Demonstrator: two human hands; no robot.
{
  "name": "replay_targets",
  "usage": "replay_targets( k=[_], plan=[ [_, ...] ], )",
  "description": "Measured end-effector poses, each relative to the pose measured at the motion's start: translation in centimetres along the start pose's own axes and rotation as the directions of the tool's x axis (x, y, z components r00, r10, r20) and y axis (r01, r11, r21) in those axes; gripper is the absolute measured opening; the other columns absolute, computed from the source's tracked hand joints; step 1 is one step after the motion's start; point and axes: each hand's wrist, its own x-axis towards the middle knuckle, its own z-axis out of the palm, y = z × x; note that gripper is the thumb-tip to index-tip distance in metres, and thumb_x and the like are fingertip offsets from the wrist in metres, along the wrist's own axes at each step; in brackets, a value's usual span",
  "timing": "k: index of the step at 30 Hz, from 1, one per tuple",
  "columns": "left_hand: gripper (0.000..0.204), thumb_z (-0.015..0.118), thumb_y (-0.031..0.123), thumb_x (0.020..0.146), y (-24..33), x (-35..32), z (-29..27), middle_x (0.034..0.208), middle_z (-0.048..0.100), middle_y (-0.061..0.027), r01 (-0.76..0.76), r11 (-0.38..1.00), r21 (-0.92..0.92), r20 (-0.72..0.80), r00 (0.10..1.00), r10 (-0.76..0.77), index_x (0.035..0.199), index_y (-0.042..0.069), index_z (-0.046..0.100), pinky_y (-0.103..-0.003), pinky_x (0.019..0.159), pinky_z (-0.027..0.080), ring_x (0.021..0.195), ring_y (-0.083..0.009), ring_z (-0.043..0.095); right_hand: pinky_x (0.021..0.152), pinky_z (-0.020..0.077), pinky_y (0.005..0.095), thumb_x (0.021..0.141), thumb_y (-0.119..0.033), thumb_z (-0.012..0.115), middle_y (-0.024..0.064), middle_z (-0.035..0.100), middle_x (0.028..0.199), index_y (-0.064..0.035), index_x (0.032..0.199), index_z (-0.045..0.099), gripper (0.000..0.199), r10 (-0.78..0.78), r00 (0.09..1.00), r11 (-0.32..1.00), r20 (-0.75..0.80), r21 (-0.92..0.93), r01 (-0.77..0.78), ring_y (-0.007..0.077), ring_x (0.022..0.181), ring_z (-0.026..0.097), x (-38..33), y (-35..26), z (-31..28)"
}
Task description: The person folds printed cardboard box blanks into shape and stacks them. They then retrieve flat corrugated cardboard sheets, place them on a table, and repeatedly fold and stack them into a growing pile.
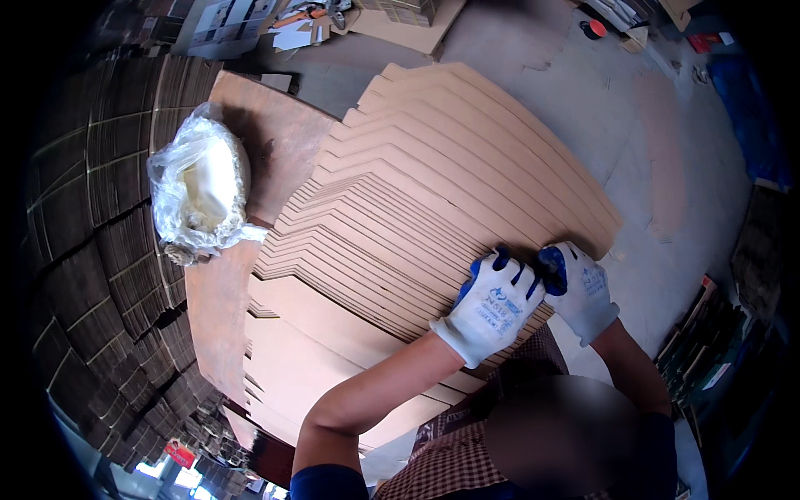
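Note:
Flat brown cardboard sheets [400, 196] lie fanned out in overlapping steps, their notched ends toward the left. At the right edge of the fan, my left hand [492, 304], in a white glove with a blue coating, curls its fingers in over the sheets. Close beside it my right hand [577, 287], gloved alike, is also closed at the sheet edges. The two hands nearly touch. Which sheets lie between the fingers is partly hidden. More cardboard sheets [325, 333] spread beneath the near side of the fan.
Left of the fan, a tub [218, 179] wrapped in clear plastic, with pale stuff inside, stands on a reddish-brown board [287, 137]. Tied stacks of cardboard [100, 175] rise along the left. Tools and scraps [308, 21] lie at the back. Grey floor [583, 117] shows beyond.

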Motion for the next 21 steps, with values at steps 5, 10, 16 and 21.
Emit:
replay_targets(
  k=[5,10,16,21],
  plan=[
    [0.042,0.074,0.033,0.073,-2.5,-1.0,-1.8,0.101,0.063,-0.0100,0.070,0.929,-0.362,-0.134,0.983,-0.126,0.106,0.008,0.065,-0.043,0.094,0.042,0.100,-0.0286,0.057,0.079,0.0515,0.0419,0.080,-0.025,0.075,0.0116,0.065,0.100,-0.0079,0.107,0.061,0.034,0.010,1.000,1.000,-0.029,-0.009,-0.011,0.0307,0.089,0.065,0.0,-0.3,0.3],
    [0.036,0.066,0.001,0.086,-12.1,-5.7,-5.9,0.119,0.063,-0.0165,0.567,0.817,-0.101,-0.600,0.621,-0.505,0.122,0.001,0.061,-0.043,0.099,0.045,0.110,-0.0347,0.058,0.075,0.0519,0.0419,0.081,-0.025,0.075,0.0119,0.066,0.093,-0.0066,0.101,0.063,0.029,0.053,0.998,0.996,-0.014,0.072,-0.052,0.0313,0.085,0.066,0.4,-1.3,-0.7],
    [0.038,0.060,0.000,0.094,-19.3,-11.1,-6.1,0.128,0.063,-0.0122,0.542,0.475,-0.693,-0.203,0.486,-0.850,0.132,0.002,0.059,-0.030,0.104,0.044,0.119,-0.0198,0.059,0.073,0.0523,0.0416,0.080,-0.024,0.075,0.0121,0.066,0.094,-0.0062,0.101,0.062,0.030,0.006,1.000,0.998,-0.026,0.067,-0.004,0.0319,0.083,0.066,0.5,-0.9,-0.5],
    [0.035,0.055,-0.006,0.095,-18.9,-10.6,-8.4,0.128,0.064,-0.0101,0.416,0.309,-0.855,-0.087,0.473,-0.877,0.129,-0.004,0.059,-0.028,0.105,0.043,0.120,-0.0168,0.058,0.073,0.0526,0.0417,0.080,-0.023,0.076,0.0124,0.066,0.094,-0.0062,0.102,0.062,0.031,-0.010,1.000,0.999,-0.023,0.038,0.011,0.0328,0.082,0.066,0.6,-0.9,-0.5]
  ],
)
